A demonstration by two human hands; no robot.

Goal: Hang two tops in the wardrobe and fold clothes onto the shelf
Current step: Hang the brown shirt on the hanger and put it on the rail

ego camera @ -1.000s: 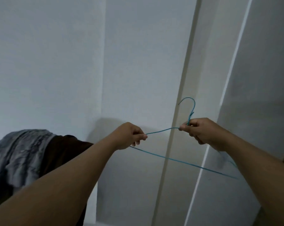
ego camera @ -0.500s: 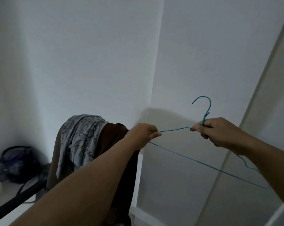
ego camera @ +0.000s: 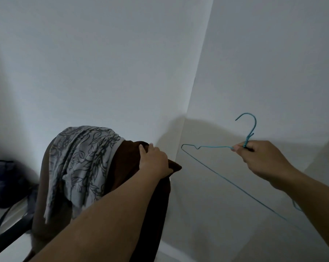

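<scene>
Head view: left hand (ego camera: pixel 154 161) on brown top (ego camera: pixel 130 168), blue hanger (ego camera: pixel 216 167) in right hand (ego camera: pixel 262 159).

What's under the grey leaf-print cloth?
A dark brown garment lies under the grey leaf-print cloth, with the left hand gripping its edge. Whatever supports the pile is covered.

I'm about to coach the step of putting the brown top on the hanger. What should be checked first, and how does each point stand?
1. Right hand grips the blue wire hanger at its neck: ok.
2. Hanger hook upright and free: ok.
3. Left hand grasps the brown top: ok.
4. Brown top free of the patterned grey garment: not ok, the grey one lies over it.
5. Neck opening of the brown top found: cannot tell.
</scene>
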